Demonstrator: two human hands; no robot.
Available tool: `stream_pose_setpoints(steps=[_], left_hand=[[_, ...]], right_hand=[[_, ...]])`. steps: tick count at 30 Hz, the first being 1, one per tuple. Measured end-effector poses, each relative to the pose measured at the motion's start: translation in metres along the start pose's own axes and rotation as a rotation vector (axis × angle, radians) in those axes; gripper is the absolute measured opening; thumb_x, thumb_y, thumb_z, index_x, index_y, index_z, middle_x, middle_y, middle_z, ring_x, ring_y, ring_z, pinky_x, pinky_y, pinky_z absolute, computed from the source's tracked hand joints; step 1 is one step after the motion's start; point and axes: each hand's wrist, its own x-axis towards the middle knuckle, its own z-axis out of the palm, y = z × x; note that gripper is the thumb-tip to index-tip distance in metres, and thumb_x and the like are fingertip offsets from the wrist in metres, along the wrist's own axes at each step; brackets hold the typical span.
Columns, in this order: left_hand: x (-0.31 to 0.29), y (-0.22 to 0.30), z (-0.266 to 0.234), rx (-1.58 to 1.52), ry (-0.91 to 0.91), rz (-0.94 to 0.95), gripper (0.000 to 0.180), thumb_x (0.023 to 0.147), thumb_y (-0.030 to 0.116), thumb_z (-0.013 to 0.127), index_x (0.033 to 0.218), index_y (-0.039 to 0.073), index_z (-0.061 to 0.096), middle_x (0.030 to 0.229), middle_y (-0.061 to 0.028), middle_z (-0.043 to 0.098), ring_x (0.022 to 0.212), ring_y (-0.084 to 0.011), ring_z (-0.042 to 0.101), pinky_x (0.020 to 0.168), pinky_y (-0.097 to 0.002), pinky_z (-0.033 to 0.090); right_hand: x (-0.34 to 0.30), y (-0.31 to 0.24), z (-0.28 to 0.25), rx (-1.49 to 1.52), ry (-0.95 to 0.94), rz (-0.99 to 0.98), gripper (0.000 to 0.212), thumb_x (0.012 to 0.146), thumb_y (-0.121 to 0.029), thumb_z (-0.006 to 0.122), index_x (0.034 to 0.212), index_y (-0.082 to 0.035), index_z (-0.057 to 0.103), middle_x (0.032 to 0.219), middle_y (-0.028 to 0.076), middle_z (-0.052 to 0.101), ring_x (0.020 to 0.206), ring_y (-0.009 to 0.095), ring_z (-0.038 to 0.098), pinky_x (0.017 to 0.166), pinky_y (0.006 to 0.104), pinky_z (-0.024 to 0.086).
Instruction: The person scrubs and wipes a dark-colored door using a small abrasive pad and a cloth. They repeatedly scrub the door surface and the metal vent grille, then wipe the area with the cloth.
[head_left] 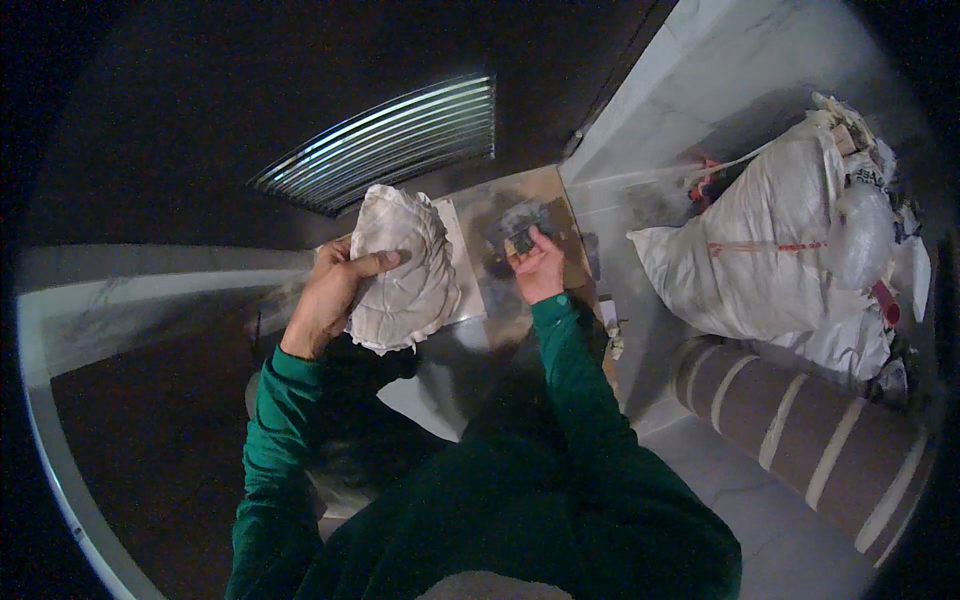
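Centre of the frame, the left hand (330,290) is clamped on a crumpled white cloth (405,265), thumb across its front, lifting it above a pale tile (462,262). Just right of it, the right hand (538,268) pinches a small dark block (522,241) against a smudged brown board (545,190). Both sleeves are green. Upper left, a slatted metal grille (395,140) catches light on a dark wall. Along the left edge runs a pale marble ledge (120,300). At right, white stuffed sacks (780,260) lie on the light marble floor (760,500), and lower right a brown roll with pale stripes (800,430) rests beside them.
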Motion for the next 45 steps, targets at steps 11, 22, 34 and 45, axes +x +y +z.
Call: stream_pose_setpoints(steps=[11, 22, 34, 45], left_hand=[[0.004, -0.002, 0.002, 0.034, 0.052, 0.034, 0.034, 0.081, -0.001, 0.070, 0.114, -0.007, 0.065, 0.105, -0.0140, 0.072, 0.091, -0.0210, 0.070, 0.086, -0.0353, 0.056], [-0.008, 0.000, 0.006, 0.062, 0.156, 0.110, 0.033, 0.080, -0.001, 0.070, 0.111, -0.009, 0.065, 0.103, -0.0139, 0.072, 0.088, -0.0205, 0.070, 0.087, -0.0342, 0.055], [-0.015, 0.004, 0.014, 0.109, 0.254, 0.123, 0.029, 0.079, 0.004, 0.072, 0.105, -0.008, 0.067, 0.098, -0.0129, 0.073, 0.083, -0.0188, 0.069, 0.081, -0.0319, 0.054], [-0.011, -0.003, 0.009, 0.118, 0.243, 0.023, 0.054, 0.077, 0.011, 0.078, 0.121, -0.003, 0.049, 0.105, -0.0108, 0.064, 0.095, -0.0221, 0.064, 0.089, -0.0374, 0.051]], right_hand=[[0.160, -0.009, 0.046, 0.106, 0.416, -0.313, 0.031, 0.095, -0.022, 0.056, 0.124, -0.011, 0.055, 0.120, 0.007, 0.060, 0.094, 0.025, 0.060, 0.082, 0.0409, 0.055], [0.149, -0.019, 0.140, 0.140, 0.296, -0.177, 0.021, 0.095, -0.035, 0.040, 0.102, -0.032, 0.060, 0.090, -0.005, 0.057, 0.079, 0.016, 0.053, 0.083, 0.0346, 0.040], [0.118, -0.030, 0.144, 0.145, -0.008, -0.299, 0.022, 0.092, -0.037, 0.043, 0.107, -0.033, 0.058, 0.098, -0.005, 0.053, 0.075, 0.015, 0.042, 0.075, 0.0427, 0.042], [0.192, 0.009, -0.015, 0.277, 0.368, -0.036, 0.059, 0.097, -0.044, 0.034, 0.153, -0.027, 0.033, 0.157, 0.005, 0.034, 0.130, 0.029, 0.047, 0.105, 0.0462, 0.040]])
